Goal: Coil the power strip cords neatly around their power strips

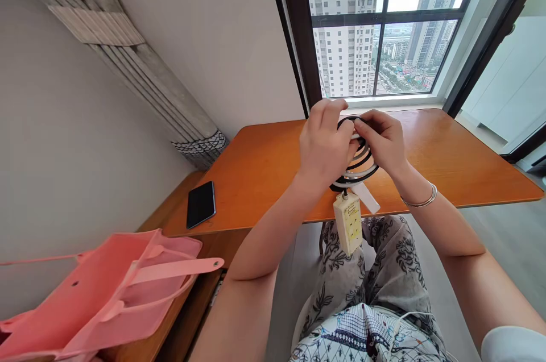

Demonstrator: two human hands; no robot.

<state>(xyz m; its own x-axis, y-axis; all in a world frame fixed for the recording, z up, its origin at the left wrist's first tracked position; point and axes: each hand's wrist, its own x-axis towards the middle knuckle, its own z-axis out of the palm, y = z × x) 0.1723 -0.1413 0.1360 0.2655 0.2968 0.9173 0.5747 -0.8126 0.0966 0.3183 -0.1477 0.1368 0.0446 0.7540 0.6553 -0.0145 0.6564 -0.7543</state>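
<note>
A coil of black and white cables [356, 175] hangs between my hands above the near edge of the wooden table. My left hand [328, 137] is on the coil's upper left side, fingers bent around it. My right hand [383, 139] pinches the coil's upper right side between thumb and fingers. Below the coil, a cream power strip [348, 223] with a yellow label dangles past the table edge, over my lap. A white flat piece [365, 198] sticks out beside it at the lower right of the coil.
The orange-brown table [264, 163] spans the middle, under a window. A black phone [201, 204] lies at its left end. An open pink bag [106, 299] stands at the lower left, its strap reaching toward the table. A grey curtain [157, 80] hangs at the left.
</note>
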